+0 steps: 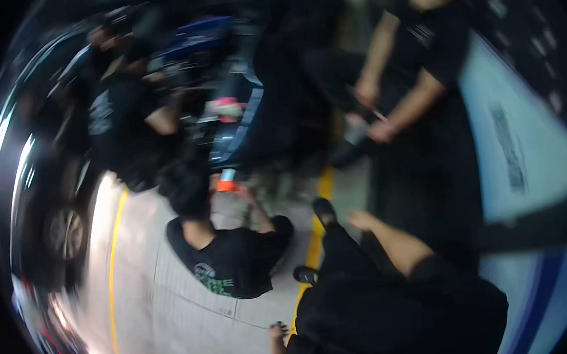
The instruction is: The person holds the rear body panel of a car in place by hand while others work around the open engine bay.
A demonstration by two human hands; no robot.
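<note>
My left hand (278, 334) is low in the view, beside my body and above the pale floor. Its fingers look curled, with something small and dark at them that I cannot make out. Farther up, my right hand (361, 221) reaches forward past my dark-trousered legs, near my black shoe (324, 208). Blur hides its fingers, and no held thing shows there. In front of me a crouching person (230, 254) in a black T-shirt has a hand by an orange and white object (226, 181) at the corner of a dark car (243, 130).
At the right a standing person (420, 53) holds something small in both hands. Another person (125, 116) leans at the car's front on the left. A dark car with a wheel (67, 232) stands at far left. Yellow lines (117, 250) mark the floor; a pale blue-white panel (513, 139) rises at right.
</note>
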